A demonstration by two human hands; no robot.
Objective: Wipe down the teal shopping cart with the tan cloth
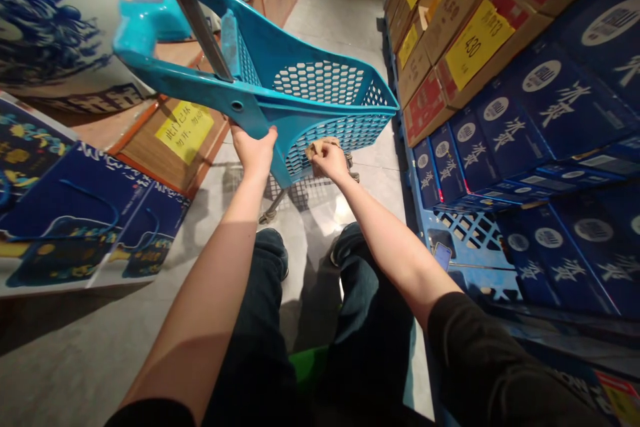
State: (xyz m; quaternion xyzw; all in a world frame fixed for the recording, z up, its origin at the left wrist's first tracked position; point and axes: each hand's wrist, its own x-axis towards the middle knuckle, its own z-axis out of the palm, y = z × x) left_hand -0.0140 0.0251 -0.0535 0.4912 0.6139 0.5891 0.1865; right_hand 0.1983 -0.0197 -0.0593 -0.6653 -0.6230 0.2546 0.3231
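Note:
A blue plastic shopping cart (280,121) with honeycomb holes in its sides stands before me, its grey metal handle bar rising toward the upper left. My left hand (254,147) grips the near wall of the cart just below a round rivet, thumb on the outside and the other fingers hidden behind. In my right hand (330,160) is a crumpled tan cloth (317,147), pressed against the perforated side. Part of the cloth shows above the fingers; the rest is covered by them.
Blue boxes (477,153) are stacked on a blue pallet (463,260) at the right, with a phone (442,255) lying on it. Cartons (450,33) with yellow price signs stand behind. Large blue-and-white jars (60,20) and a printed blue box (75,207) line the left. Grey floor (345,7) runs between.

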